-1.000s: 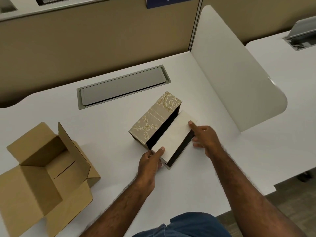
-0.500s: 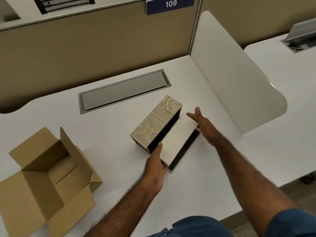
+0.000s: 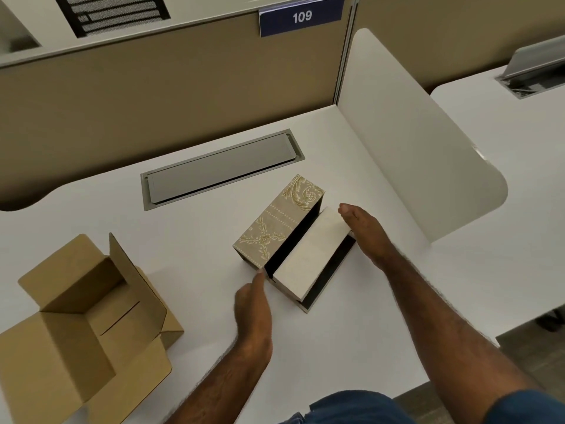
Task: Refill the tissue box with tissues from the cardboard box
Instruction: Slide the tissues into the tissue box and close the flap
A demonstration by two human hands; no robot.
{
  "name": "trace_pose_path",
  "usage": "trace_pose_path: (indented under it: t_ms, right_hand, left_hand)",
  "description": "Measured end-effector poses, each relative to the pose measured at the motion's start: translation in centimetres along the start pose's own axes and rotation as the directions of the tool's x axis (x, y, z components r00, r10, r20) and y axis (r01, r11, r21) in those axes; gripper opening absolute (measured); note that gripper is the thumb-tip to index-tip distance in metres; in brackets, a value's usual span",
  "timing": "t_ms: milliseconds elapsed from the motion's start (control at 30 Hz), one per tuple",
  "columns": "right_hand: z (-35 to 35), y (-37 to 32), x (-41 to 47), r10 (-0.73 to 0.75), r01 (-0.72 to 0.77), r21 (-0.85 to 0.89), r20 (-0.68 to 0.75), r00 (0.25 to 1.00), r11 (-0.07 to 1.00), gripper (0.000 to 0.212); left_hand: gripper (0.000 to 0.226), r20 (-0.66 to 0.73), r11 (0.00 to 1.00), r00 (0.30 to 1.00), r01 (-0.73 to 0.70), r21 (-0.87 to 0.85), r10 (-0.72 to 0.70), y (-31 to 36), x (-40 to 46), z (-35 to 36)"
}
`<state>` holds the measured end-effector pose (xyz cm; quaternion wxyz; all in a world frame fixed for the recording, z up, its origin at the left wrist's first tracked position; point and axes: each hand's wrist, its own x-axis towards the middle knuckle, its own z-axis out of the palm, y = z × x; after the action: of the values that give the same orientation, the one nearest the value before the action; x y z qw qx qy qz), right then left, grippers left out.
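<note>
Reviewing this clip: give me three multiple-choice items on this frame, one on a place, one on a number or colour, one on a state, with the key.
1. Where is the cardboard box?
A. Desk's left side
B. Beside the white divider
C. On the cable tray lid

2. What number does the blue sign show?
A. 901
B. 109
C. 119

3. What state is the patterned tissue box in?
A. Shut
B. Crushed flat
C. Open, with the tissue pack beside the lid

Key: 1 A, it sits left of both hands; 2 B, white digits read 109; 3 C, a dark gap separates lid and pack.
</note>
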<state>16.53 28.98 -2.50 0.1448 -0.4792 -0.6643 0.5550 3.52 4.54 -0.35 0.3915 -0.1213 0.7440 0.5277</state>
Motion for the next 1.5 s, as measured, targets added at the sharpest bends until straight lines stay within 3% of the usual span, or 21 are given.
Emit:
trace_pose_path:
  t_ms: [67,133,267,367,467,533,600,800,1133,1267,1500]
  right_hand:
    - [0.0,0.9,-0.5,-0.018,0.018,-0.007,-0.021,1.000,1.000,0.058]
    - [0.2,1.7,-1.0,-0.019,0.020,0.015,-0.038,0.999,1.000,0.058]
    - [1.4,2.8,-2.2,0.043,-0.027,0.071,-0.234,0.971,0.997,0.064]
    - [2.2,3.1,-3.3,0.119,-0.097,0.075,-0.388,0.914,0.992,0.067]
    - [2.9,3.1,-4.0,0.202,-0.156,0.168,-0.308,0.930,0.973,0.071]
    - [3.4,3.1,-4.3,0.215,-0.168,0.199,-0.247,0.945,0.966,0.061]
    - [4.0,2.9,-4.4,0.218,-0.166,0.238,-0.209,0.953,0.957,0.053]
    - [4.9,2.6,-4.6,0.226,-0.169,0.313,-0.157,0.961,0.935,0.056]
    - [5.1,2.1,-4.8,0.227,-0.174,0.288,-0.160,0.961,0.942,0.050]
    - [5.0,2.2,-4.8,0.211,-0.156,0.308,-0.157,0.965,0.939,0.029]
    - [5.0,1.9,-5.3,0.239,-0.169,0.416,-0.122,0.963,0.893,0.017]
  left_hand:
    - [0.054,-0.125,0.972,0.966,-0.216,0.095,0.227,0.3,0.1,-0.8]
    - [0.067,-0.163,0.894,0.885,-0.408,0.184,0.437,1.4,0.2,-1.0]
    - [0.071,-0.033,0.721,0.769,-0.582,0.377,0.638,3.7,1.7,-0.4]
    - [0.071,0.079,0.628,0.740,-0.618,0.474,0.668,4.9,3.1,0.4]
    - [0.073,0.158,0.550,0.725,-0.629,0.550,0.670,5.5,4.0,1.1]
    - [0.075,0.210,0.492,0.710,-0.640,0.591,0.672,5.5,4.5,1.3]
    - [0.076,0.231,0.481,0.707,-0.648,0.591,0.668,5.4,4.8,1.2]
    - [0.078,0.256,0.467,0.686,-0.676,0.569,0.681,4.9,4.5,1.1]
    - [0.066,0.338,0.347,0.559,-0.782,0.518,0.757,2.8,2.5,0.9]
    - [0.058,0.376,0.273,0.487,-0.825,0.495,0.789,2.0,1.7,0.9]
    - [0.057,0.447,0.192,0.451,-0.837,0.512,0.773,0.9,0.9,1.1]
